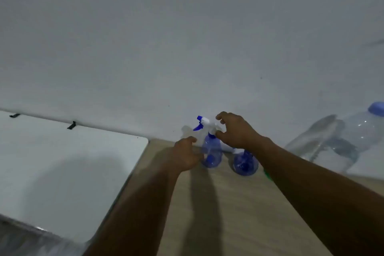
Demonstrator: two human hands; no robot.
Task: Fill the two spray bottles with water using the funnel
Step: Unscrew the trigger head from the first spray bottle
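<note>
Blue-tinted spray bottle point(212, 151) at the wooden counter's point(218, 203) back edge: our left hand point(187, 157) grips its body, our right hand point(234, 131) curls, half-closed, around its white trigger head point(208, 124). Twisting carelessly, we risk toppling the second bottle point(245, 163) standing just beside.

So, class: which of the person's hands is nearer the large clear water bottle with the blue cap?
Right. The right hand is nearer the water bottle, directly to its left; the left hand lies farther left, beyond both spray bottles.
</note>
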